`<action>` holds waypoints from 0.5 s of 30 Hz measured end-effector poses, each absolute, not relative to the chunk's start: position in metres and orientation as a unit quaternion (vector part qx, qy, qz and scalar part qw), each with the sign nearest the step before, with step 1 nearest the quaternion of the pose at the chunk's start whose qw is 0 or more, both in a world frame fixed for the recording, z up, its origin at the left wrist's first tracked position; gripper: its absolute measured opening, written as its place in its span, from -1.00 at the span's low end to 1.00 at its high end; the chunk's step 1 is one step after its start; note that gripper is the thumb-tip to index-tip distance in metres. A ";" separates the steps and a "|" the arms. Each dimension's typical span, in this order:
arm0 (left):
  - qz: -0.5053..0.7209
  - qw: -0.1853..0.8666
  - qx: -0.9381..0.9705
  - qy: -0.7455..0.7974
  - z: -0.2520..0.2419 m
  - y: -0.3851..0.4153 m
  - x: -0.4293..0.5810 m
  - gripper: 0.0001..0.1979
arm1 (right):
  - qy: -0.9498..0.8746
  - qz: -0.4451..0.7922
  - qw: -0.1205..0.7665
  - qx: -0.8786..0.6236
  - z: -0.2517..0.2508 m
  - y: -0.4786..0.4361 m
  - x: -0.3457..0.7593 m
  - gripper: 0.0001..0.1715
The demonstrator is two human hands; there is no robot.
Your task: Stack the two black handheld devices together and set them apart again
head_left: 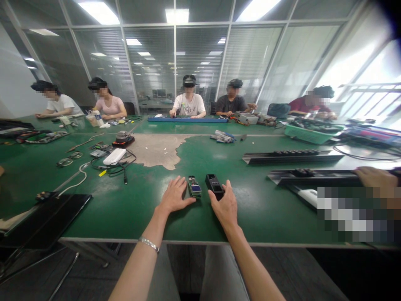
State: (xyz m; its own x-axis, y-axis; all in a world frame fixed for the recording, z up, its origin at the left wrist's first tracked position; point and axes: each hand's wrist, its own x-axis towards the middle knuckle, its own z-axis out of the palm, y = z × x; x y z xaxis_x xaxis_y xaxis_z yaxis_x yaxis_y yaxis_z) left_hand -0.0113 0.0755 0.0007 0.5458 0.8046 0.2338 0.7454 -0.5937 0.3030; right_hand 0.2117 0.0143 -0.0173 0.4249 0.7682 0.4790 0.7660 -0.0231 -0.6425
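Note:
My left hand [173, 195] lies flat on the green table [125, 213], fingers stretched out and apart, its thumb just below a small green circuit board with a display [194, 187]. My right hand [226, 205] rests to the right, fingers extended beside a black device casing [214, 186]; its thumb touches the casing's near end. Neither hand grips anything. A bracelet circles my left wrist.
A white box [114, 156] with black cables lies far left. Long metal trays [293, 156] run along the right, where another person's hand [376, 177] rests. A black panel [40, 217] overhangs the near left edge. Several people sit at the far side.

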 end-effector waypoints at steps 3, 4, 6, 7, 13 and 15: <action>0.173 0.082 0.877 0.441 0.001 0.075 -0.011 -0.07 | -0.535 0.013 0.439 -0.722 -0.015 0.013 0.211 0.04; 0.172 0.081 0.878 0.440 0.000 0.075 -0.011 -0.08 | -0.536 0.011 0.435 -0.723 -0.015 0.013 0.211 0.03; 0.172 0.081 0.878 0.439 0.000 0.075 -0.011 -0.09 | -0.539 0.005 0.429 -0.725 -0.015 0.013 0.211 0.00; 0.171 0.081 0.878 0.439 0.000 0.075 -0.011 -0.10 | -0.540 0.003 0.426 -0.726 -0.015 0.012 0.211 -0.01; 0.170 0.080 0.881 0.434 0.000 0.075 -0.011 -0.11 | -0.540 -0.002 0.413 -0.733 -0.015 0.012 0.210 -0.07; 0.170 0.080 0.881 0.434 0.000 0.075 -0.011 -0.11 | -0.537 0.002 0.416 -0.734 -0.013 0.011 0.210 -0.07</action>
